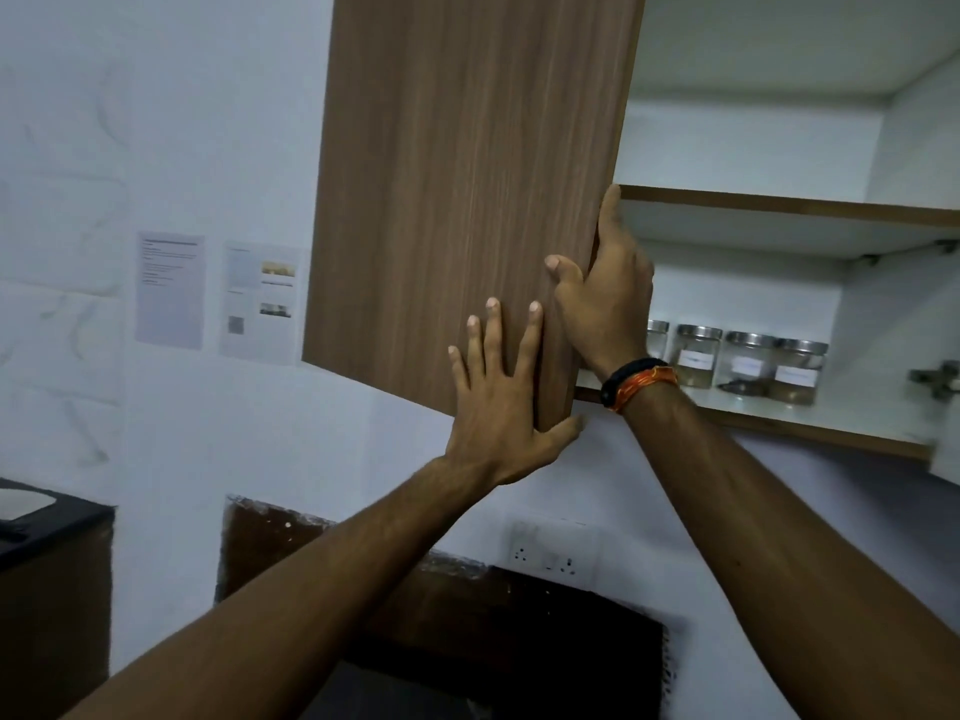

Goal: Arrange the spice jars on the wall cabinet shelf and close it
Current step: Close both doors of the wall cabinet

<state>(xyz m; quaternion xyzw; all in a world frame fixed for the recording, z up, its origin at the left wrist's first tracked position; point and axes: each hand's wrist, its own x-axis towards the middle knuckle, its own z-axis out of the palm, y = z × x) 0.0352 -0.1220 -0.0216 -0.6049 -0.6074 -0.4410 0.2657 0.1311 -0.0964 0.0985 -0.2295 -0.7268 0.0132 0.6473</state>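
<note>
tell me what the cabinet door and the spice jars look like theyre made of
Cabinet door: brown wood-grain board, matte, probably laminate given the even streaks. Spice jars: clear bodies showing the contents, glass or plastic, cannot tell which; lids look like shiny metal.

We see two bare forearms with no sleeves, each ending in a bare hand with short, pale nails and no rings. The left hand (498, 407) has nothing on its wrist. Just below the right hand (605, 304), we see a black band (621, 379) round the wrist, with a bundle of orange-red thread (647, 383) beside it.
</note>
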